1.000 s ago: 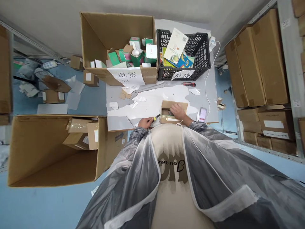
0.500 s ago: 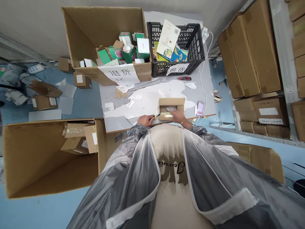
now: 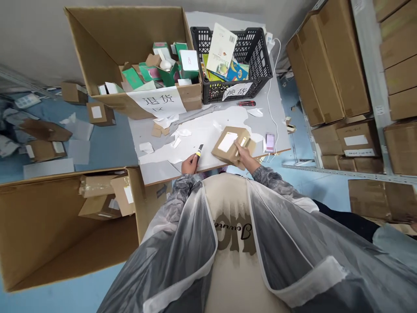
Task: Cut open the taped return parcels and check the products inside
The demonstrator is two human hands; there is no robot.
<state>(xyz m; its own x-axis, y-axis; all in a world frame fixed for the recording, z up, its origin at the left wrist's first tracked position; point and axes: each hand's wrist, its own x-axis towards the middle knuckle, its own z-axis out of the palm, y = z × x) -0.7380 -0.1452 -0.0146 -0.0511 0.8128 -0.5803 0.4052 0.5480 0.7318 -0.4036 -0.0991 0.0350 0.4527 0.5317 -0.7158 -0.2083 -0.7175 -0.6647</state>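
Note:
My left hand (image 3: 189,165) is closed around a utility knife (image 3: 199,151) with a dark blade end and a yellow band, which points up and away over the table's front edge. My right hand (image 3: 244,155) grips a small brown cardboard box (image 3: 230,143) by its right side. The box is tilted, and a white label shows on the face turned up. Its open flaps stick out at the right, partly behind my fingers. What lies inside the box is hidden.
On the table (image 3: 208,126) lie paper scraps (image 3: 146,148), a red-and-black tool (image 3: 246,103) and a phone (image 3: 269,142) by a white cable. Behind stand a large carton (image 3: 130,102) of green-and-white boxes and a black crate (image 3: 265,74) of books. Another open carton (image 3: 65,243) is at left.
The box has been lifted and turned in my right hand, so its labelled side now shows. My left hand with the knife has drawn back left from it. A person's clothing appears at right.

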